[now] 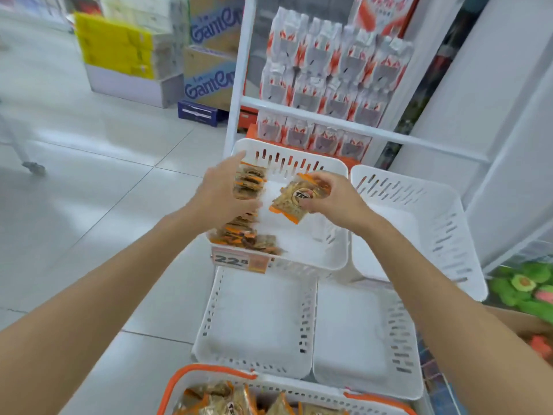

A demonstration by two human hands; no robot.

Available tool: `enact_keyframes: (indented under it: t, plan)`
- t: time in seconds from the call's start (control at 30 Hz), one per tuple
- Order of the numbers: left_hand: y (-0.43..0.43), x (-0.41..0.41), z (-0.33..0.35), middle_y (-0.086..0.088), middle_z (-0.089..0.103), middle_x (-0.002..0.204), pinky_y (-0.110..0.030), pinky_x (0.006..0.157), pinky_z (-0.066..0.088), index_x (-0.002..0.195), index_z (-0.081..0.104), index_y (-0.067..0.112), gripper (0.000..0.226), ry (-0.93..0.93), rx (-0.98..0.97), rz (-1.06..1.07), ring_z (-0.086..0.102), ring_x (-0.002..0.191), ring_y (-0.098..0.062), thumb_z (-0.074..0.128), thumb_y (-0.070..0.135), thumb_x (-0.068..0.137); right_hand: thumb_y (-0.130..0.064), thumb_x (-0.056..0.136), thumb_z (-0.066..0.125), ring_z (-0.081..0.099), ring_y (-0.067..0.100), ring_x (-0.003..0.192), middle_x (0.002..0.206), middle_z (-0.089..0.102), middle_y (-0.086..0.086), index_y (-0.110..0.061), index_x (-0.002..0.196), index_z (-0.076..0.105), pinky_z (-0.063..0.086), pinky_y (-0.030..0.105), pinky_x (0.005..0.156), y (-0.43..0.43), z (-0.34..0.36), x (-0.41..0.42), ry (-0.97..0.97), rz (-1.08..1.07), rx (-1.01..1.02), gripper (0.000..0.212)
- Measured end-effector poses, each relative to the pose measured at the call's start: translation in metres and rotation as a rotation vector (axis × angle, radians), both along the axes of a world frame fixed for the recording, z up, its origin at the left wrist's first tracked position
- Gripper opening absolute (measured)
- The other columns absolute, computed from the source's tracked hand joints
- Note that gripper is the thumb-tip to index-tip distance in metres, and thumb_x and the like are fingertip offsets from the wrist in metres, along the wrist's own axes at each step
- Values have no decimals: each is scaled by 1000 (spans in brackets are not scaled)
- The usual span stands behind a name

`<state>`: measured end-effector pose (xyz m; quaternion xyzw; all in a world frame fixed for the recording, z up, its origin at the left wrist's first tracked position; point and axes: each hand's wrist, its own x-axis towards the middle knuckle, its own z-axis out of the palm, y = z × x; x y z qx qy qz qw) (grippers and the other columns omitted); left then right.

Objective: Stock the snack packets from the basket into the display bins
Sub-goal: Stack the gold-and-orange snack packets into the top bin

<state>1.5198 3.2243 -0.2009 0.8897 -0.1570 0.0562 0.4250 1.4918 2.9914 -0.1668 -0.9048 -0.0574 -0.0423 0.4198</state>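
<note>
A white slotted display bin [302, 259] at upper left of the rack holds a row of orange-edged snack packets [244, 235] along its left side. My left hand [223, 190] rests against the standing packets [250, 182] at the back of that row, fingers around them. My right hand [332, 197] pinches a single snack packet [294, 199] above the bin's bare middle. The white basket with orange handles [209, 373] sits at the bottom edge, with several more packets [227, 398] inside.
Three other white bins surround the stocked one: upper right [434, 217], lower left [257, 322], lower right [365, 339]. A price tag [239, 260] reads 22. Behind stands a white rack of white-and-red packs [332, 73]. Cardboard boxes [209, 55] sit on the tiled floor at left; green toys [526, 286] lie right.
</note>
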Motion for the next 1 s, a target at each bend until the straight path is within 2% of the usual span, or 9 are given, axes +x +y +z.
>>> enact_keyframes:
  t: [0.07,0.23,0.33,0.43,0.57,0.67,0.8,0.9,1.0]
  plan:
    - [11,12,-21,4,50,140,-52,107,37,146,34,31,99,-35,40,118,44,129,-24,73,60,59,-9,81,76,62,22,97,108,64,5,-18,111,62,51,34,87,5,-34,25,-84,-66,-117,34]
    - [9,15,-63,16,57,119,-38,100,45,132,41,35,65,-3,-182,60,54,113,-10,78,25,80,-32,79,80,51,17,117,123,53,0,-21,120,62,38,25,92,20,-101,43,126,198,-261,46]
    - [6,13,-72,30,52,111,-14,90,42,123,33,52,65,-9,-285,57,53,103,14,72,16,87,-63,82,62,33,5,132,145,33,-7,-29,136,54,30,25,106,15,-101,40,338,211,-73,64]
    - [3,14,-77,37,45,108,3,74,39,119,25,54,65,36,-342,60,49,93,29,66,10,92,-70,80,47,10,13,149,157,17,-1,-35,143,43,20,31,116,11,-107,43,327,228,-170,72]
    - [4,13,-77,24,53,121,-5,78,46,150,22,32,73,92,-398,41,56,108,5,64,13,93,-49,92,59,26,5,136,155,24,0,-25,152,27,24,18,106,31,-117,39,287,251,-177,71]
    - [5,12,-76,11,53,135,-27,94,52,153,19,28,77,125,-431,23,55,121,-9,64,14,93,-56,87,62,24,14,145,161,13,-5,-27,156,12,28,30,114,30,-109,36,350,201,-91,90]
    - [5,10,-75,10,53,134,-29,93,52,153,20,29,74,119,-418,32,55,121,-11,63,14,94,-50,85,70,60,13,113,137,46,-7,-37,146,24,57,36,90,20,-93,23,531,195,70,77]
    - [6,11,-76,6,53,139,-40,99,51,153,19,32,75,108,-413,42,55,124,-15,63,17,94,-49,83,73,65,17,110,131,57,-4,-34,138,35,56,47,93,26,-95,20,514,260,132,69]
    - [5,11,-75,5,51,142,-39,101,49,154,17,30,76,119,-401,45,54,126,-15,63,17,94,-56,79,73,66,14,109,143,48,-6,-38,150,22,58,37,89,23,-95,23,519,246,149,89]
